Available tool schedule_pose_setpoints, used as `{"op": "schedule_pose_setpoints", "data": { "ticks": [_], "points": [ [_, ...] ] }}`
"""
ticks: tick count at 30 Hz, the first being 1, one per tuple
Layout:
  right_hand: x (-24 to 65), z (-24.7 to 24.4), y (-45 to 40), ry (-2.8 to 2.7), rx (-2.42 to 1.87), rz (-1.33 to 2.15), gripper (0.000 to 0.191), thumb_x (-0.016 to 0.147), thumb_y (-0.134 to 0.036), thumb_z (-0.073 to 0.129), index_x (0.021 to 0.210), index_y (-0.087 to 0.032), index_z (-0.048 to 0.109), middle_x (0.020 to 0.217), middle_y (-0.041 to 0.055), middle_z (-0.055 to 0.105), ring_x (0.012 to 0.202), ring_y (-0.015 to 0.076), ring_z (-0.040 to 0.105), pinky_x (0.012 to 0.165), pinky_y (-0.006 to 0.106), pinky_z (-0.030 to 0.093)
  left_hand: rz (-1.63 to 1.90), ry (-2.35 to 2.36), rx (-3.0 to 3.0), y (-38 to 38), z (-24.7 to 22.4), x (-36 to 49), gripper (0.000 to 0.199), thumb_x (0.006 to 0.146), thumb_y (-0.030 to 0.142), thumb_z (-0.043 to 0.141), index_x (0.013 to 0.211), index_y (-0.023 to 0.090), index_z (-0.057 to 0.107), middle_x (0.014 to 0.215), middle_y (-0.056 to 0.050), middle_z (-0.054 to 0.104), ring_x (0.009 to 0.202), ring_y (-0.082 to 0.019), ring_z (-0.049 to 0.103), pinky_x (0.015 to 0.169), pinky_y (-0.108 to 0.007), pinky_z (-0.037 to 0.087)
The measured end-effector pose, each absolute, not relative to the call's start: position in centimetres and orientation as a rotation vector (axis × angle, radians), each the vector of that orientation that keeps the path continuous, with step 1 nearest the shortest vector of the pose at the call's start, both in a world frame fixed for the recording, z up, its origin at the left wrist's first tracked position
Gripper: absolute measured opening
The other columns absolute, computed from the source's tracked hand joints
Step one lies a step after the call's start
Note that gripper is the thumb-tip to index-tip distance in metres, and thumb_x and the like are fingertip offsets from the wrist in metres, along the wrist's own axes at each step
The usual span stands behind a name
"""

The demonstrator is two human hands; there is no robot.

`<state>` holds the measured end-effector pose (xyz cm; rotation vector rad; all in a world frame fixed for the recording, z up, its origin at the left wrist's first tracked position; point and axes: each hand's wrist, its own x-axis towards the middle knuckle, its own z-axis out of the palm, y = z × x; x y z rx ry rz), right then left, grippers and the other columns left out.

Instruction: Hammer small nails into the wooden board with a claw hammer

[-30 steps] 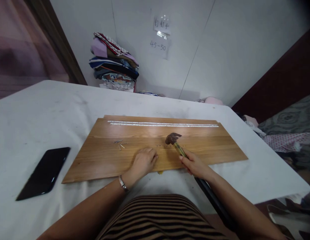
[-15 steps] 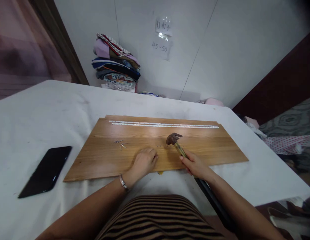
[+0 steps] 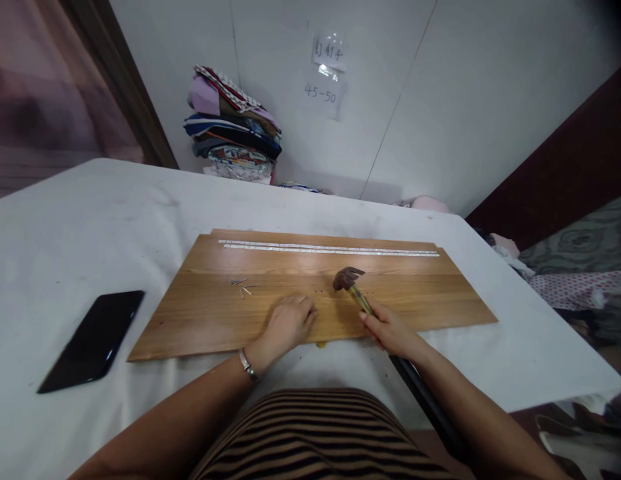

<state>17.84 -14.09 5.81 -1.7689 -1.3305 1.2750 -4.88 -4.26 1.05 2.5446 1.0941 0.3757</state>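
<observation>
A claw hammer [image 3: 359, 297] with a rusty brown head and yellowish shaft is gripped by my right hand [image 3: 390, 330]. Its head is low over the wooden board [image 3: 200, 313], in line with a row of small dark nail heads [image 3: 320, 291]; whether it touches is unclear. My left hand [image 3: 291, 319] rests on the board left of the hammer, fingers curled together; anything inside them is hidden. Several loose nails [image 3: 243, 287] lie on the board farther left. Two white measuring strips [image 3: 330, 250] run along the board's far edge.
The board lies on a white-covered table [image 3: 155, 207]. A black phone-like slab [image 3: 93, 340] is left of the board. Folded clothes [image 3: 235, 130] are stacked against the wall behind, below and left of paper signs [image 3: 326, 77]. A bit of something yellow [image 3: 321, 345] shows under the near edge.
Almost nothing differs. The hammer and both hands stay in the same places, with only a slight shift of the view.
</observation>
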Motion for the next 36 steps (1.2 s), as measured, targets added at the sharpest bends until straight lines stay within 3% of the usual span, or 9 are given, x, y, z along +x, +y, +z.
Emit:
{"op": "schedule_pose_setpoints", "data": {
  "ticks": [4, 11, 36],
  "points": [
    [17.68, 5.50, -14.05, -1.345, -1.754, 1.307, 0.038, 0.090, -0.048, 0.053, 0.117, -0.022, 0.050, 0.055, -0.0103, 0.040, 0.039, 0.0090, 0.035, 0.036, 0.021, 0.030, 0.365, 1.093, 2.550, -4.27, 1.05, -4.89, 0.013, 0.095, 0.020, 0.056, 0.086, 0.019, 0.064, 0.088, -0.006, 0.069, 0.086, -0.021, 0.065, 0.079, -0.032, 0.046],
    [17.91, 5.91, -14.21, -1.339, -1.769, 1.274, 0.033, 0.090, -0.053, 0.052, 0.102, -0.022, 0.048, 0.056, -0.0104, 0.038, 0.039, 0.0084, 0.036, 0.036, 0.021, 0.030, 0.381, 1.096, 2.572, -4.25, 0.72, -4.97, 0.014, 0.096, 0.021, 0.055, 0.086, 0.018, 0.064, 0.087, -0.005, 0.068, 0.086, -0.020, 0.063, 0.079, -0.031, 0.045],
    [18.07, 5.36, -14.12, -1.335, -1.743, 1.290, 0.039, 0.088, -0.054, 0.053, 0.109, -0.021, 0.050, 0.056, -0.0104, 0.040, 0.038, 0.0084, 0.037, 0.036, 0.021, 0.032, 0.321, 1.105, 2.577, -4.27, 1.11, -4.92, 0.012, 0.096, 0.021, 0.058, 0.088, 0.017, 0.066, 0.090, -0.006, 0.071, 0.088, -0.021, 0.066, 0.080, -0.031, 0.047]
  ]
}}
